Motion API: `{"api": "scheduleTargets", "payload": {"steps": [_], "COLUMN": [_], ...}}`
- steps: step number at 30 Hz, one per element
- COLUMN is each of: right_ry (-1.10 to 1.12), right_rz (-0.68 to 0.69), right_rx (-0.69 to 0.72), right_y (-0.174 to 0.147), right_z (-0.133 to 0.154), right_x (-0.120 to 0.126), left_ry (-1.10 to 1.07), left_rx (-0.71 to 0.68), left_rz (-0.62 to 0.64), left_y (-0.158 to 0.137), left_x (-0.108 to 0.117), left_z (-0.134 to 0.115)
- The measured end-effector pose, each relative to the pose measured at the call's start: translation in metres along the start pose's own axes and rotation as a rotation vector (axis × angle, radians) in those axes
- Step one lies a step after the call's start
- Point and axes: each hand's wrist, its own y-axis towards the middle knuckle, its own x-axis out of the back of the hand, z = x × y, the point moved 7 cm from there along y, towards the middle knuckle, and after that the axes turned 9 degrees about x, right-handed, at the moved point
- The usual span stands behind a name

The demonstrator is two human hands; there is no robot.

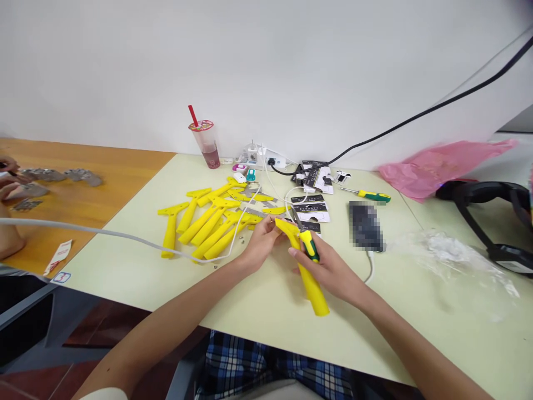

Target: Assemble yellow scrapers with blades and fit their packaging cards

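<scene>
My right hand (pixel 333 269) is wrapped round a yellow T-shaped scraper handle (pixel 314 291) and also holds a yellow-and-green screwdriver (pixel 308 246) against it, its shaft tilted up and away. At the handle's head, my left hand (pixel 263 244) is closed with its fingertips at the edge; whether they pinch a small part or the head itself is hidden. A pile of similar yellow handles (pixel 170 236) lies to the left. Beyond my hands are yellow blade covers (pixel 275 210) and flat metal blades (pixel 255 212). Small screws (pixel 241 241) are scattered beside my left forearm.
A drink cup (pixel 210 150) stands near the wall by a power strip (pixel 275 160). A white cable (pixel 137 236) crosses the left side. Packaging cards (pixel 310 211), a second screwdriver (pixel 372 196), a blurred phone (pixel 365 225), plastic wrap (pixel 453 250) and a pink bag (pixel 441 166) lie rightward. Another person's hand (pixel 9 165) is far left.
</scene>
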Motion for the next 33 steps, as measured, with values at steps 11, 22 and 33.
{"api": "scheduleTargets", "payload": {"steps": [11, 22, 33], "right_ry": [-0.305, -0.129, -0.133], "right_rz": [-0.133, -0.020, -0.320], "right_rx": [0.047, 0.058, 0.103], "right_y": [-0.001, -0.004, 0.008], "right_z": [-0.002, -0.017, -0.038], "right_x": [0.027, -0.017, 0.019], "left_ry": [0.269, 0.874, 1.316], "left_rx": [-0.147, -0.308, -0.428], "left_rz": [-0.165, -0.136, 0.029], "left_y": [0.010, 0.010, 0.003], "left_x": [0.028, 0.034, 0.020], "left_z": [-0.029, -0.062, -0.054]}}
